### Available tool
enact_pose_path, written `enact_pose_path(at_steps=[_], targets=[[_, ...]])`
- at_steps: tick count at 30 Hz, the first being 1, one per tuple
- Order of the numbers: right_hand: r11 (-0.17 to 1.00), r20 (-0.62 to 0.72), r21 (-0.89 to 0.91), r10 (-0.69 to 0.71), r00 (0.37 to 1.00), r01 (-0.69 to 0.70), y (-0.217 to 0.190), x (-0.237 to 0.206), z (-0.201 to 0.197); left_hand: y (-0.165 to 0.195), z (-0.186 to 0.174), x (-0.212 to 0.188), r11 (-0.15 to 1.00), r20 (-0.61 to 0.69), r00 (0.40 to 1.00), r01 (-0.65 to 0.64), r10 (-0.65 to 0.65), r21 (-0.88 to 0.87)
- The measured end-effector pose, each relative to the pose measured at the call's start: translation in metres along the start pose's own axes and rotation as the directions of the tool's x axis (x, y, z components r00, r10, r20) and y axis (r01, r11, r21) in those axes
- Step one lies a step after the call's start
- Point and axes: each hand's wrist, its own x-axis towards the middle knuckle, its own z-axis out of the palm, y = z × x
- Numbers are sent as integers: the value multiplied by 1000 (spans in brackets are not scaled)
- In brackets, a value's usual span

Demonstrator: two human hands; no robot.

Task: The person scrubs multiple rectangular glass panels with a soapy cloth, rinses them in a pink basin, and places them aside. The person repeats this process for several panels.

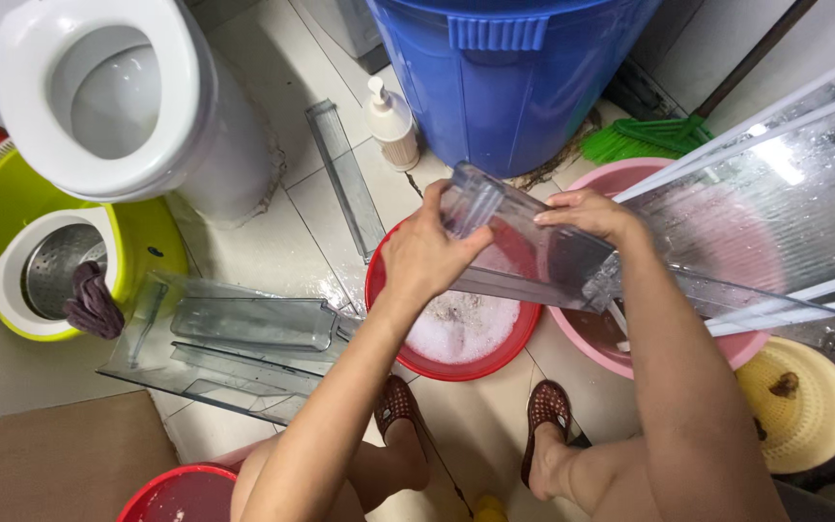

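Observation:
A long clear plastic shelf bin (524, 246) is held tilted over a red basin (393, 333) of soapy water. My left hand (427, 251) grips the bin's near end, fingers wrapped over its edge. My right hand (587, 213) rests on the bin's upper rim, steadying it. The bin's far end reaches over a pink basin (630, 174) to the right.
Several clear trays (244, 338) lie on the tiled floor at left. A white toilet (108, 97), a green mop bucket (147, 251), a blue bin (504, 77), a soap bottle (390, 124), a glass shelf (785, 193) and a yellow basket (804, 406) surround me.

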Motion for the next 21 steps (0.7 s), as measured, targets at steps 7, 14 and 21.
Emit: enact_pose_path(at_steps=[7, 14, 21], targets=[[947, -234, 149, -247, 940, 286, -41, 33, 48, -62, -76, -3, 953, -143, 955, 231, -260, -195], [937, -932, -6, -133, 338, 351, 66, 23, 124, -121, -123, -21, 954, -289, 920, 205, -264, -218], [489, -629, 776, 561, 537, 398, 105, -8, 218, -99, -85, -16, 968, -233, 954, 142, -190, -206]])
